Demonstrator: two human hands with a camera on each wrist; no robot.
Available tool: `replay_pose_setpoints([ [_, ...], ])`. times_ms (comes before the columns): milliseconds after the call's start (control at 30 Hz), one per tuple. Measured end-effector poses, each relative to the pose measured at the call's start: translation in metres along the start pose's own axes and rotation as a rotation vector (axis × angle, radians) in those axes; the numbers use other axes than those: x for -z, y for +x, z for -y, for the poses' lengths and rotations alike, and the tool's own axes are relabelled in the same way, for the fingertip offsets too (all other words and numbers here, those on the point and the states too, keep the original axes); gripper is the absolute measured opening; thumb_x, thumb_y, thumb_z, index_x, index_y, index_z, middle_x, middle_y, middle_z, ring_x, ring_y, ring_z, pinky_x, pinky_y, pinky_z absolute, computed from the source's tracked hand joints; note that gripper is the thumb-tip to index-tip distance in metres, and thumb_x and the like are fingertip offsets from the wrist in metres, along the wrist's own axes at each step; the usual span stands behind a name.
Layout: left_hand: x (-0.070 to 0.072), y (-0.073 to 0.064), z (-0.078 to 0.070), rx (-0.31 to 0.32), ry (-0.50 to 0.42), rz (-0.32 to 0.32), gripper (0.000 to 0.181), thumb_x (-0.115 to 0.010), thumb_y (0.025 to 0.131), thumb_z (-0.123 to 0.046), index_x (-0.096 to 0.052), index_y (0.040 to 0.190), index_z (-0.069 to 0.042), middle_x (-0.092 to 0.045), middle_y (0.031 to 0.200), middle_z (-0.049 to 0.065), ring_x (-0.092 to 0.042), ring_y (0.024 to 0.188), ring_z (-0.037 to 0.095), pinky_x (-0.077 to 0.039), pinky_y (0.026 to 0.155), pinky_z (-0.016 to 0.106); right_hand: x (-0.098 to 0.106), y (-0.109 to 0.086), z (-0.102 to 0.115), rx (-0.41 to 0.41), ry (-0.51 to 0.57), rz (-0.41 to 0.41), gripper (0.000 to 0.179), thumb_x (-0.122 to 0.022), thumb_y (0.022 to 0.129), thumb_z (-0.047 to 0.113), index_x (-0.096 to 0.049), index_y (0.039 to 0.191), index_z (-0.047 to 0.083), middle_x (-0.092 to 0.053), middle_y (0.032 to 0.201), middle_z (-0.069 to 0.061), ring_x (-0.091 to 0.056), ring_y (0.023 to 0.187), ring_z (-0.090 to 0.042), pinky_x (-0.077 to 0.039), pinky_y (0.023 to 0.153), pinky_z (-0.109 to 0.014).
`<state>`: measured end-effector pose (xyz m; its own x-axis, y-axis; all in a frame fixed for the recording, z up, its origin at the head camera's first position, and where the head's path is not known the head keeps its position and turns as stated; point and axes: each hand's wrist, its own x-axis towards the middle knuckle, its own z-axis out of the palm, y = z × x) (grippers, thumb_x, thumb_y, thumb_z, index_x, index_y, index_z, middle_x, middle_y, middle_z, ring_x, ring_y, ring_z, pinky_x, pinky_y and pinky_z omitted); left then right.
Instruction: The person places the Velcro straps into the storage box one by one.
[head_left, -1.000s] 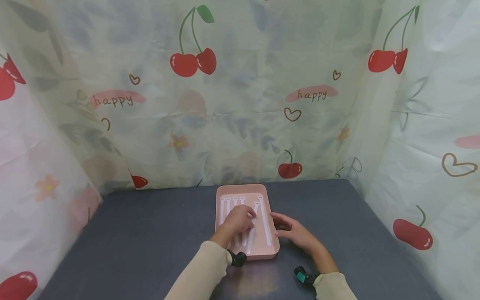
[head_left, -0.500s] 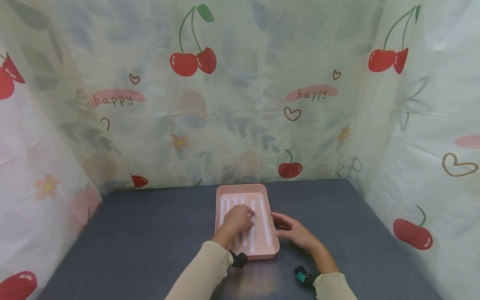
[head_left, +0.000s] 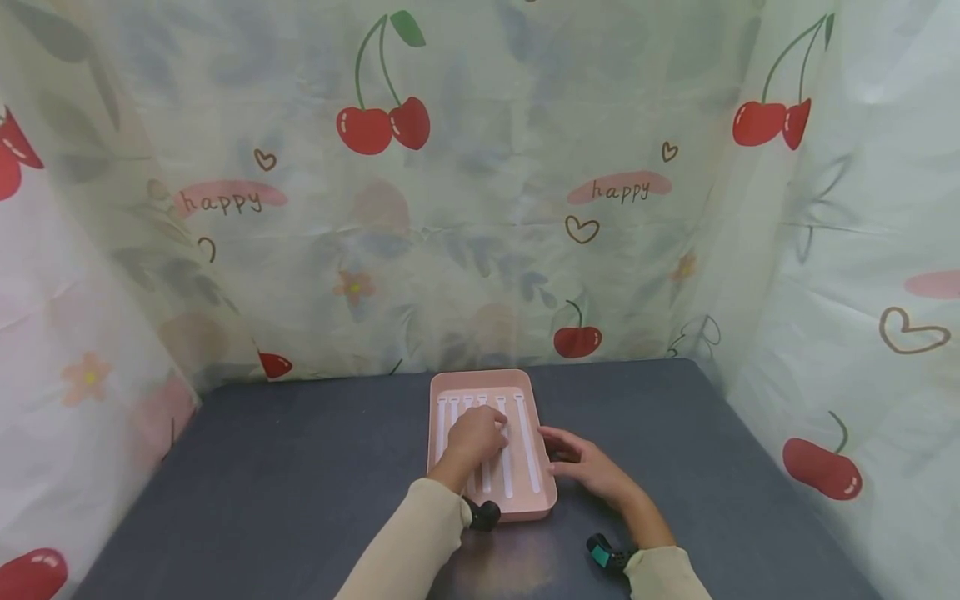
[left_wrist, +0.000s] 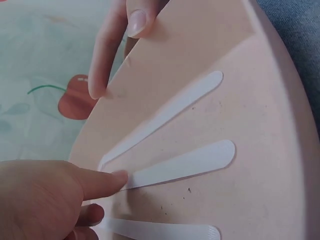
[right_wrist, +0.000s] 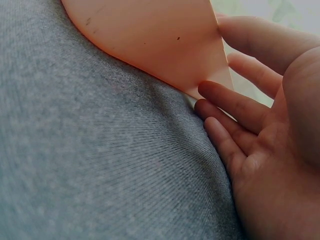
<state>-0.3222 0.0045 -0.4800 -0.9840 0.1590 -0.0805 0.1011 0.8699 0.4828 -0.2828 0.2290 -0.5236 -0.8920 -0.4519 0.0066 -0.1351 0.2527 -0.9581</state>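
Note:
A shallow pink tray (head_left: 528, 504) holds several white cable straps (head_left: 442, 425) laid lengthwise side by side, each with a slotted head at the far end. My left hand (head_left: 474, 435) reaches over the tray and pinches the second strap from the right (left_wrist: 185, 162), the thumb lying on it and the other fingers curled beneath the palm. That hand partly hides the straps further left. The rightmost strap (head_left: 528, 450) lies untouched. Beside the tray's right wall, my right hand (head_left: 592, 468) has its fingers loosely extended, fingertips against the tray's outer side (right_wrist: 160, 45).
The tray stands on a dark grey table (head_left: 315, 483) towards its far edge. A pale curtain printed with cherries (head_left: 450, 275) encloses the back and both sides. Each wrist wears a black band (head_left: 609, 553).
The strap under my left hand has swung from a slant to nearly parallel with its neighbours and slid slightly away from me. My right hand has stayed at the tray's side.

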Motion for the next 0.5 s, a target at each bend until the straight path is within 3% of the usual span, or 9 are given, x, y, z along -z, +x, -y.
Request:
replay_pose_setpoints([
  [200, 0.009, -0.005, 0.002, -0.031, -0.065, -0.053, 0.025, -0.073, 0.083, -0.018, -0.076, 0.108, -0.019, -0.069, 0.113, 0.0, -0.062, 0.105, 0.021, -0.049, 0.084, 0.037, -0.002, 0.0, 0.0, 0.005, -0.005, 0.002, 0.061, -0.067, 0.092, 0.018, -0.043, 0.146, 0.006, -0.045, 0.146, -0.014, -0.045, 0.13, -0.034, -0.036, 0.104, -0.049],
  [400, 0.023, -0.009, 0.008, -0.101, -0.066, -0.096, 0.023, -0.075, 0.083, -0.022, -0.076, 0.105, -0.019, -0.07, 0.111, -0.001, -0.064, 0.102, 0.021, -0.05, 0.08, 0.037, -0.001, 0.0, 0.003, 0.007, -0.009, -0.012, 0.06, -0.068, 0.091, 0.018, -0.044, 0.145, 0.007, -0.046, 0.145, -0.014, -0.043, 0.132, -0.033, -0.03, 0.107, -0.053],
  [500, 0.031, -0.011, 0.014, -0.124, -0.077, -0.099, 0.022, -0.075, 0.082, -0.022, -0.076, 0.104, -0.018, -0.071, 0.104, -0.002, -0.065, 0.09, 0.019, -0.05, 0.074, 0.035, -0.003, -0.001, 0.005, 0.015, -0.012, -0.017, 0.06, -0.068, 0.091, 0.019, -0.044, 0.145, 0.007, -0.046, 0.145, -0.013, -0.042, 0.132, -0.032, -0.028, 0.108, -0.054],
])
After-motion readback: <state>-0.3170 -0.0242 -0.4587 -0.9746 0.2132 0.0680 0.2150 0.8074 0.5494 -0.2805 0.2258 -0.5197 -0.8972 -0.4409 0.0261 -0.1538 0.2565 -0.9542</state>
